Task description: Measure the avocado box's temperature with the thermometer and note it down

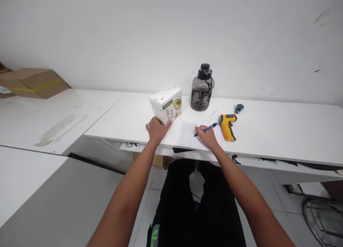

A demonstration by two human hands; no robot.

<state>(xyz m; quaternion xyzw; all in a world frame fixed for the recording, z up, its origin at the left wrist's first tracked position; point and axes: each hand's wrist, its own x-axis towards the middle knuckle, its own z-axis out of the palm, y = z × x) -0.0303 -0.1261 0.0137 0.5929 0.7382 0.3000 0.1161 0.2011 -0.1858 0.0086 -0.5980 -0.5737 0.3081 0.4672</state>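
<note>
My left hand (157,130) grips the lower front corner of a white box (165,103) with avocado pictures and "Su-per Meal" on it; the thumb lies along one side and the fingers along the other. The box stands upright on the white desk, its top flap slightly raised. My right hand (207,136) is closed around a blue pen (211,127), tip down over a sheet of paper (185,134) covered in handwriting. Just right of the pen lies a yellow and black infrared thermometer (228,127).
Behind the paper stands a large dark translucent bottle (200,91) with a black lid. A blue watch (239,108) lies beyond the thermometer. Cardboard boxes (34,83) sit at the far left against the wall. Under the desktop runs a shelf with cables; a metal-framed stool (321,218) is at lower right.
</note>
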